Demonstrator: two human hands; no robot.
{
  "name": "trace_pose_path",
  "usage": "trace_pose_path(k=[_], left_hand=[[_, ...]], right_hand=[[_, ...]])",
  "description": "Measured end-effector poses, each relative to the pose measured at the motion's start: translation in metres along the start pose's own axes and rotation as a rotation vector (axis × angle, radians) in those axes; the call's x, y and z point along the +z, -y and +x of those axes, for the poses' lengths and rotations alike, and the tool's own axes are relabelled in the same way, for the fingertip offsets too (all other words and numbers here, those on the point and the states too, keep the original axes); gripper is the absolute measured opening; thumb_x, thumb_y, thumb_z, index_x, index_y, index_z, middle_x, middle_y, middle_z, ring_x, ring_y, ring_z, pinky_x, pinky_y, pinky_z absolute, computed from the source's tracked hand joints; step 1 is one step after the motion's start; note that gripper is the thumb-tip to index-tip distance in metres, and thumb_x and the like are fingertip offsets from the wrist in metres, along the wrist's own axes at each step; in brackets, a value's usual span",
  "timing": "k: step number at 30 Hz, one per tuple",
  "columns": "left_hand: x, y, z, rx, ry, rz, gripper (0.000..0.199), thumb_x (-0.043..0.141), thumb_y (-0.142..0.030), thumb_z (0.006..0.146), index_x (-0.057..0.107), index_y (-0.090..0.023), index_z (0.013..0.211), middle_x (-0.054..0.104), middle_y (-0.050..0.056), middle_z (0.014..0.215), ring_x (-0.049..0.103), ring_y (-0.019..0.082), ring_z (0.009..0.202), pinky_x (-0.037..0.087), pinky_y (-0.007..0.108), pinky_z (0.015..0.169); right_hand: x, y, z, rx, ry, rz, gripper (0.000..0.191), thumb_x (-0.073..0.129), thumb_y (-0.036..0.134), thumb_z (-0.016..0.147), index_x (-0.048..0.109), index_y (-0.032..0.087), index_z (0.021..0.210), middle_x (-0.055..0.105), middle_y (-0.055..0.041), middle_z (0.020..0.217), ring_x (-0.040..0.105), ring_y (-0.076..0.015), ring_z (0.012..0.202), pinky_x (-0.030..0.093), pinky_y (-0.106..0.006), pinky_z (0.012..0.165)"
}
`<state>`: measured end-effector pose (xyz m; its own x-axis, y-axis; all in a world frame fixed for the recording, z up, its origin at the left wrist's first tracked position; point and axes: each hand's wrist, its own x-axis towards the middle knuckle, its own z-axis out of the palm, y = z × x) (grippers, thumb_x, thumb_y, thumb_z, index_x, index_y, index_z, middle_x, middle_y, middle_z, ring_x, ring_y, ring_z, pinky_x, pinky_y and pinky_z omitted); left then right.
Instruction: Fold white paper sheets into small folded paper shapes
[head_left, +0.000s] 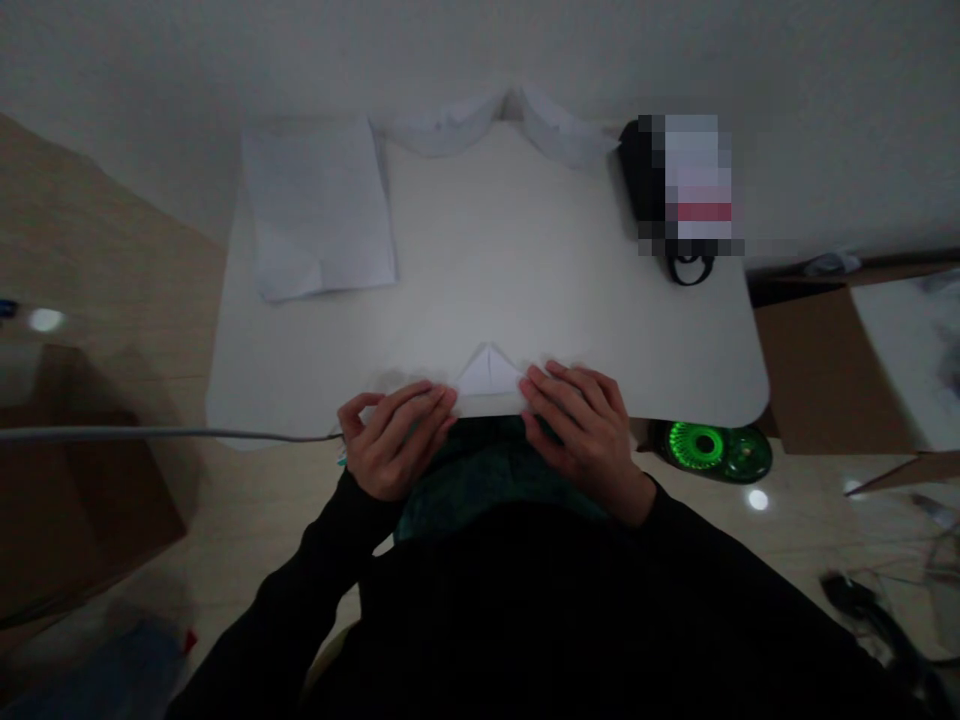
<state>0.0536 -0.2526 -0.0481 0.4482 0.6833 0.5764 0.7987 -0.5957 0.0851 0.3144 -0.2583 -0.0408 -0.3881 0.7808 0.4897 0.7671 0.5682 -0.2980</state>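
Folded white paper [487,372] sits at the near edge of the desk [645,340], point up. Left hand [397,440] and right hand [574,435] rest on its lower corners, just apart; can't tell if they're pinching or just pressing. Tip: keep pressure even on both sides so nothing slides.

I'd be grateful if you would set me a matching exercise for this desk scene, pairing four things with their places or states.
Things:
1. Left hand
2. Folded white paper
3. Loose paper sheets
4. Green-lit round device

Places or states:
A. Glowing beneath the white table's near right edge
B. On the table's far left
C. Curled, beside the paper's left side
D. Peaked triangle at the table's near edge

Pairs: 1-C, 2-D, 3-B, 4-A
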Motion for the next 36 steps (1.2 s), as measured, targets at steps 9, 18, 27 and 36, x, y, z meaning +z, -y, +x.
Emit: trace_pose_path(k=[9,18,27,36], left_hand=[[-0.001,-0.004,0.011,0.02,-0.085,-0.182,0.022,0.076,-0.018,0.081,0.07,-0.023,0.102,0.074,0.002,0.083,0.07,0.017,0.08,0.045,0.033,0.073],[-0.001,-0.005,0.105,-0.101,0.024,-0.702,0.048,0.05,-0.059,0.094,0.062,-0.021,0.12,0.071,0.011,0.111,0.067,0.022,0.104,0.054,0.037,0.087],[0.072,0.012,0.226,-0.538,-0.276,-0.695,0.057,0.024,-0.061,0.1,0.06,-0.021,0.082,0.054,0.001,0.064,0.06,0.012,0.062,0.046,0.027,0.059],[0.106,0.074,0.212,-0.323,-0.097,-0.599,0.042,0.046,-0.056,0.097,0.059,-0.022,0.075,0.057,0.0,0.063,0.055,0.014,0.06,0.041,0.028,0.061]], right_hand=[[0.001,-0.005,-0.002,-0.124,0.02,0.063,0.021,0.065,0.021,0.091,0.069,0.017,0.111,0.075,-0.0121,0.108,0.067,-0.025,0.111,0.054,-0.042,0.09],[-0.019,-0.012,0.027,0.052,-0.247,0.302,0.008,0.066,0.018,0.089,0.071,0.023,0.094,0.073,-0.0027,0.08,0.068,-0.0176,0.076,0.057,-0.033,0.068],[0.013,-0.053,0.162,0.496,-0.516,0.909,0.033,0.073,0.054,0.078,0.061,0.023,0.078,0.059,0.0035,0.07,0.057,-0.0112,0.065,0.05,-0.026,0.06],[0.07,-0.079,0.182,0.458,-0.264,1.122,0.034,0.076,0.054,0.073,0.067,0.022,0.077,0.063,0.0034,0.071,0.055,-0.0097,0.063,0.049,-0.025,0.059]])
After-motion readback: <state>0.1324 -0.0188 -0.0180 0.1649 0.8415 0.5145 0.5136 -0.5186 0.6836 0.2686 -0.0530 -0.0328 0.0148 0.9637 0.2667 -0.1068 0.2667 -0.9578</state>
